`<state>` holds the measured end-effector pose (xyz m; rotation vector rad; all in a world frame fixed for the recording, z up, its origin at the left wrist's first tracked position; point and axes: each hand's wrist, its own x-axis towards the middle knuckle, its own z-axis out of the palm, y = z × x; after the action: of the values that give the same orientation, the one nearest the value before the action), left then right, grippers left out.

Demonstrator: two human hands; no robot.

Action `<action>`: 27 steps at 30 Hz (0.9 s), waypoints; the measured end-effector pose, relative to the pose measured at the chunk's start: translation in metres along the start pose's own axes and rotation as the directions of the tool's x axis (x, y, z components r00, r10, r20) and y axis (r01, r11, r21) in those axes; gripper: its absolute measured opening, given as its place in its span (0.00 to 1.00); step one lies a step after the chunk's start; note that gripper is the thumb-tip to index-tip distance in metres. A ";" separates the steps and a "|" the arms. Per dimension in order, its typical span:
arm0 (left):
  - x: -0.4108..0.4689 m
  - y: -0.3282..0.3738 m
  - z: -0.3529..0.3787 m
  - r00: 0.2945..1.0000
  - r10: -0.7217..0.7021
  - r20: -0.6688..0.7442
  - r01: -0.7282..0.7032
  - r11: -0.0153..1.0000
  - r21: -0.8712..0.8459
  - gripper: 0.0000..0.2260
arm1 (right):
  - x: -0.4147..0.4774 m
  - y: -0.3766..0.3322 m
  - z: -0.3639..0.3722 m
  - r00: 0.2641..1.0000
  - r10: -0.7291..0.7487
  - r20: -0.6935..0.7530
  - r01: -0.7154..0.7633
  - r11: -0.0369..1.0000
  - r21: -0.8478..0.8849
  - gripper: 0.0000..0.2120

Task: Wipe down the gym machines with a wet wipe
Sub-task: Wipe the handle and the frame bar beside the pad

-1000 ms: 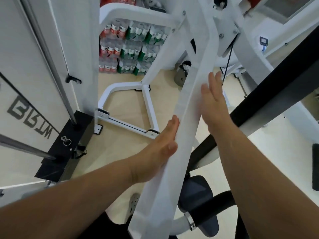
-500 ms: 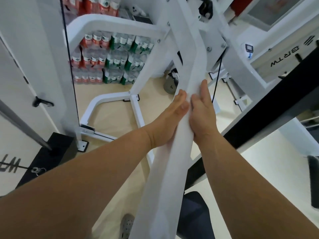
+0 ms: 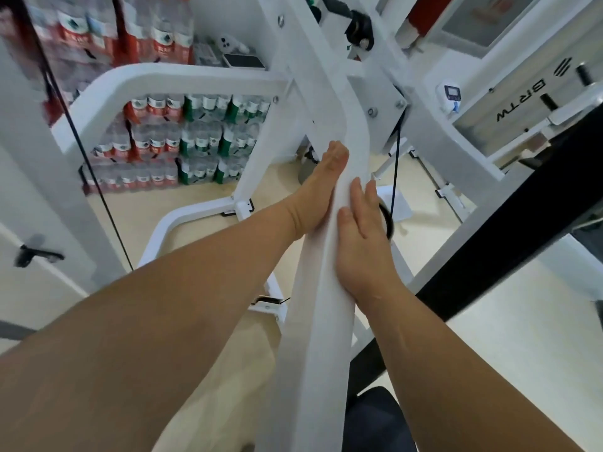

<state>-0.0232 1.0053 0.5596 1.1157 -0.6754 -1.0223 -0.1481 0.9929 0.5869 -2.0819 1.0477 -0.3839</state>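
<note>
A white slanted beam (image 3: 321, 324) of the gym machine runs from the bottom centre up to a bolted joint (image 3: 375, 102). My left hand (image 3: 321, 190) lies flat against the beam's left side, fingers straight and pointing up. On the right side rests my right hand (image 3: 362, 243), lower down, its thumb on the front face. No wet wipe shows; whatever is under the palms is hidden.
A black cable (image 3: 396, 164) hangs just right of the beam beside a black ring (image 3: 387, 220). A black bar (image 3: 509, 243) crosses on the right. Stacked packs of water bottles (image 3: 182, 141) stand behind the white base frame (image 3: 182, 216). A dark seat (image 3: 372, 419) sits below.
Both hands slid up the beam. The left hand rose from below the right one to above it, and my view tilted upward toward the joint.
</note>
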 end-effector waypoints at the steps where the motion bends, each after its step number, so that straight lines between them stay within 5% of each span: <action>1: -0.003 -0.004 -0.001 1.000 0.001 0.030 -0.001 1.000 -0.003 0.43 | -0.001 -0.001 -0.001 1.000 -0.001 0.003 0.001 1.000 0.001 0.25; 4: -0.018 -0.021 0.000 0.999 -0.032 0.035 0.032 0.999 0.010 0.43 | -0.002 -0.005 -0.002 1.000 0.001 -0.003 -0.001 1.000 0.002 0.25; 8: -0.064 -0.003 0.010 0.994 0.012 0.107 0.000 0.994 -0.112 0.16 | -0.007 -0.011 -0.002 1.000 0.013 -0.011 -0.012 1.000 0.026 0.25; 13: -0.091 0.009 0.016 0.991 -0.028 0.131 0.045 0.991 -0.126 0.20 | -0.009 -0.016 -0.004 0.999 0.034 -0.007 -0.033 0.997 0.073 0.25; 22: 0.004 0.017 0.002 1.000 -0.016 -0.008 0.017 1.000 0.011 0.17 | -0.002 -0.007 -0.003 1.000 0.018 -0.009 -0.018 0.999 0.034 0.25; 27: 0.048 -0.004 -0.015 0.998 -0.011 -0.060 0.017 0.996 0.089 0.33 | 0.000 -0.005 -0.002 1.000 0.021 -0.012 -0.020 0.999 0.028 0.25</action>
<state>0.0076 0.9674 0.5488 1.2257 -0.6716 -0.9748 -0.1470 0.9939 0.5916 -2.0450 1.0648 -0.3997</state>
